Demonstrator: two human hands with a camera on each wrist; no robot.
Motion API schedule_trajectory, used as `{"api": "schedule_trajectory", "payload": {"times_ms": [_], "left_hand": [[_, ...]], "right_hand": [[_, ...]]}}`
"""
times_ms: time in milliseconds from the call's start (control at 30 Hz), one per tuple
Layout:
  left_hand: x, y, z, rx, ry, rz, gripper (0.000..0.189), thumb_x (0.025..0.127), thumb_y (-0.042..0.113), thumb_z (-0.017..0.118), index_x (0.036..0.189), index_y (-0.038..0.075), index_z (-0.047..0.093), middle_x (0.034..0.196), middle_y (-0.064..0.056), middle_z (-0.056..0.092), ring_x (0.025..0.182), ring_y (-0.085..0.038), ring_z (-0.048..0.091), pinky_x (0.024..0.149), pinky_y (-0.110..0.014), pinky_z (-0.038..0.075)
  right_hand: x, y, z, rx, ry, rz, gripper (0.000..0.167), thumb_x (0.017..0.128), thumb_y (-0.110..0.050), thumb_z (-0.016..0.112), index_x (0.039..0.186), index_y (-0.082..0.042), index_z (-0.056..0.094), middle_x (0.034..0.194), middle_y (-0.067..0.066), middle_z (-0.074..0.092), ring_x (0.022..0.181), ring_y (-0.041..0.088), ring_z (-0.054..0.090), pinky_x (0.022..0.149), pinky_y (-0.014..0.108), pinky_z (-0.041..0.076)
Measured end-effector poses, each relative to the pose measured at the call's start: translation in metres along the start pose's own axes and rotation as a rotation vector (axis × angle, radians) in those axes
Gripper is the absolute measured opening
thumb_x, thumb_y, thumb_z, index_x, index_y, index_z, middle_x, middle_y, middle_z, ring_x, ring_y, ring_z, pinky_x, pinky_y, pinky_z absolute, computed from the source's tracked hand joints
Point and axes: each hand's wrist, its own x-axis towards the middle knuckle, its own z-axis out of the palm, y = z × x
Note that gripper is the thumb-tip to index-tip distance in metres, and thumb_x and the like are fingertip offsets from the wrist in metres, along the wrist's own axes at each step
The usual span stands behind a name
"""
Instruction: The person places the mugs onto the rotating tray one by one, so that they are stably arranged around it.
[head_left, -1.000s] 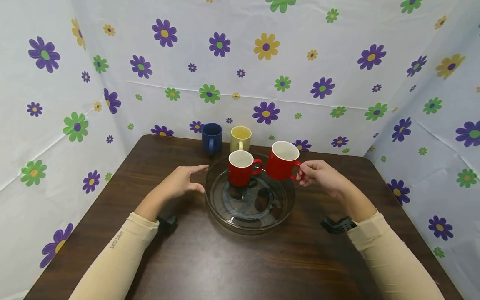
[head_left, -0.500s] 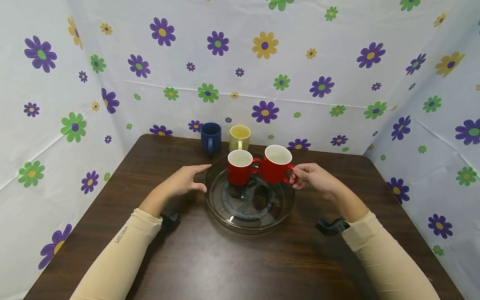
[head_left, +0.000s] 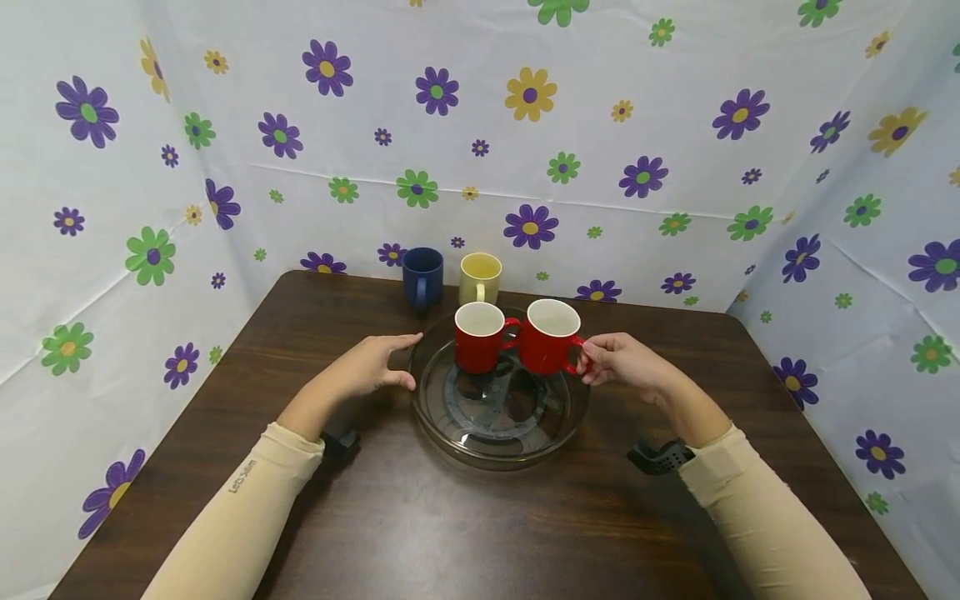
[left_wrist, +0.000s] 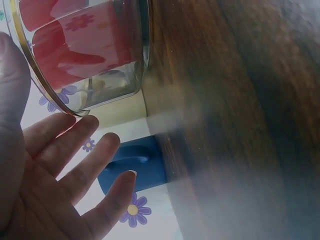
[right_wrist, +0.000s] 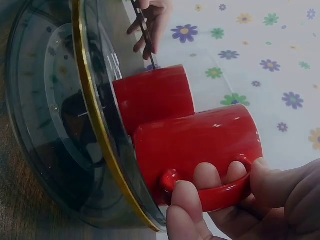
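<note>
By its handle, my right hand [head_left: 626, 362] grips a red mug [head_left: 546, 337] with a white inside, upright over the right part of a round see-through bowl [head_left: 495, 454]. A second red mug [head_left: 478, 342] stands in the bowl just left of it, its handle toward the held mug. In the right wrist view, fingers curl through the handle of the held mug [right_wrist: 200, 150]. My left hand [head_left: 367, 367] is at the bowl's left rim, thumb and fingers spread. In the left wrist view, the fingers of my left hand [left_wrist: 65, 165] are straight, with fingertips at the glass rim.
A dark blue mug [head_left: 422, 277] and a pale yellow mug [head_left: 480, 277] stand on the brown table [head_left: 480, 533] behind the bowl. A flowered white curtain [head_left: 480, 108] rises behind the table and along both sides.
My right hand has carried the red mug leftward and down, next to the other red mug. My left hand has shifted slightly right, to the bowl's rim.
</note>
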Motion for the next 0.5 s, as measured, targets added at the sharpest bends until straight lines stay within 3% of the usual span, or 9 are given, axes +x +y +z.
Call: {"api": "schedule_trajectory", "payload": {"times_ms": [200, 500], "left_hand": [[-0.0019, 0.0025, 0.0007, 0.031, 0.024, 0.017, 0.083, 0.078, 0.031, 0.086, 0.144, -0.005, 0.051, 0.144, -0.022, 0.055, 0.133, -0.038, 0.053, 0.111, -0.053, 0.040], [-0.0039, 0.0081, 0.0011, 0.022, 0.025, -0.001, 0.083, 0.078, 0.031, 0.087, 0.144, -0.005, 0.051, 0.145, -0.022, 0.055, 0.134, -0.038, 0.052, 0.111, -0.053, 0.040]], "right_hand": [[0.0025, 0.0008, 0.0018, -0.046, -0.001, 0.015, 0.032, 0.109, -0.018, 0.046, 0.100, 0.010, 0.057, 0.093, 0.017, 0.063, 0.082, 0.025, 0.070, 0.086, 0.045, 0.059], [0.0057, -0.0060, 0.0095, -0.110, 0.008, 0.033, 0.028, 0.109, -0.016, 0.047, 0.099, 0.008, 0.057, 0.094, 0.022, 0.061, 0.081, 0.027, 0.071, 0.081, 0.039, 0.061]]}}
